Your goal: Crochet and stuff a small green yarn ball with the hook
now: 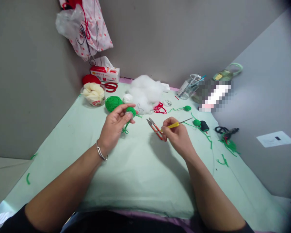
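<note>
Grey walls are closing in a corner around a table (140,168) covered in pale green cloth. The left hand (115,127) is curling its fingers around a small green crochet piece (131,112), holding it just above the cloth, with a yarn tail hanging below. The right hand (176,134) is gripping a yellow-handled hook (177,124) and red snips (155,128) together, the snips' blades pointing toward the left hand. A green yarn ball (113,103) is lying just behind the piece, beside white stuffing (145,92). A tissue box (105,73) is sitting at the back.
</note>
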